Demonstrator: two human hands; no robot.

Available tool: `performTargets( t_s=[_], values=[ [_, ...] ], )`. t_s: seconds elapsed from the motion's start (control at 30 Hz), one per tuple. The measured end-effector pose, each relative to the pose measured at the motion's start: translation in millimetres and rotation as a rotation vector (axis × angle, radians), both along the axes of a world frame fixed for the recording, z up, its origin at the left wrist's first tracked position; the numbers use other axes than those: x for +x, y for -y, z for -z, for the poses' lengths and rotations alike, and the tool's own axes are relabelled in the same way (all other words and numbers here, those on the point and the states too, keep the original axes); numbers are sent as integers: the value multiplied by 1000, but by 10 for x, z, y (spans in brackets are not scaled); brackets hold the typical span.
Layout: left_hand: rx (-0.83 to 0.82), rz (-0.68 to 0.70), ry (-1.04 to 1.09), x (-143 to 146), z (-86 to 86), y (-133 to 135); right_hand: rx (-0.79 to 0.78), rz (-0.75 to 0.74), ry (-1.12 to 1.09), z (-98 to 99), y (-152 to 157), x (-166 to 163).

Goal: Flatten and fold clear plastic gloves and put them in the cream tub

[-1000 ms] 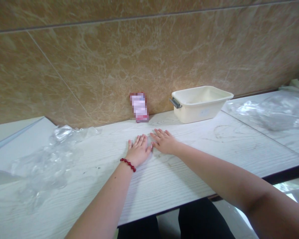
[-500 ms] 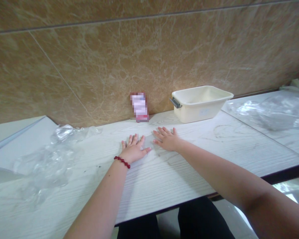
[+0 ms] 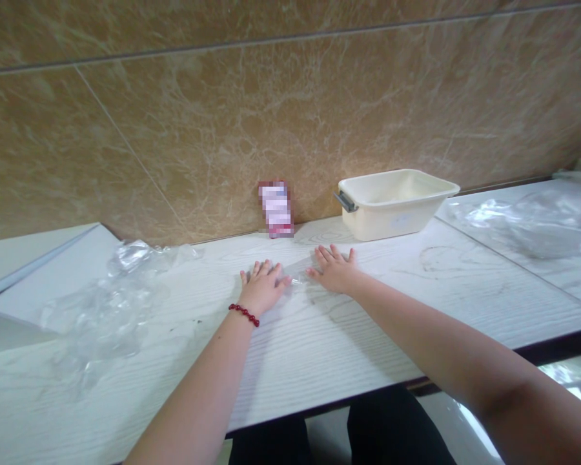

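Note:
My left hand (image 3: 261,289), with a red bead bracelet (image 3: 244,314) at the wrist, lies palm down with its fingers spread. To its right my right hand (image 3: 335,271) is also flat, fingers apart. Between them a piece of thin clear plastic (image 3: 297,274) lies on the white wood-grain table (image 3: 319,349), with a small shiny crease by my left thumb. Both hands seem to press on its ends; its full outline is hard to see. Beyond the hands, a small blurred-out red and white item (image 3: 277,210) leans upright against the wall.
A cream plastic tub (image 3: 392,216) with a grey handle clip stands by the marbled wall (image 3: 271,110). Crumpled clear plastic (image 3: 106,310) lies at left beside a white box-like piece (image 3: 53,271). More clear plastic (image 3: 547,219) lies at far right. The table's front edge is near my legs.
My right hand has slid slightly to the right, and the gap between the hands is wider. A shiny crease in the clear plastic now shows there. The view has shifted a little.

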State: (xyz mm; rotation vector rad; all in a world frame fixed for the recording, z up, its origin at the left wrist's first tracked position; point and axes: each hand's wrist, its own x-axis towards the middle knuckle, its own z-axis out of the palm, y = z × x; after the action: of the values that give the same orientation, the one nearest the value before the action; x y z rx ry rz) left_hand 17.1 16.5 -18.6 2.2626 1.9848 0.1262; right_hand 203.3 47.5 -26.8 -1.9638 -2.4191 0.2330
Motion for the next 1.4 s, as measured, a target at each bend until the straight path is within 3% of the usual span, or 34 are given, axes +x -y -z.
performTargets(
  t_s=[0.13, 0.3, 0.53, 1.0, 1.27, 1.4],
  values=[
    [70, -55, 85, -9, 13, -47, 61, -2, -35, 5, 12, -11],
    [210, -98, 152, -25, 30, -81, 261, -16, -166, -73, -2, -2],
    [243, -116, 192, -38, 68, -126, 390, -164, -259, -150, -32, 8],
    [164, -169, 169, -22, 42, -115, 204, -166, -191, -12, -322, 141],
    [95, -174, 168, -7, 32, -106, 273, -157, -271, -44, -294, 121],
    [89, -169, 188, -9, 42, -106, 331, -253, -287, -62, -224, 58]
  ],
)
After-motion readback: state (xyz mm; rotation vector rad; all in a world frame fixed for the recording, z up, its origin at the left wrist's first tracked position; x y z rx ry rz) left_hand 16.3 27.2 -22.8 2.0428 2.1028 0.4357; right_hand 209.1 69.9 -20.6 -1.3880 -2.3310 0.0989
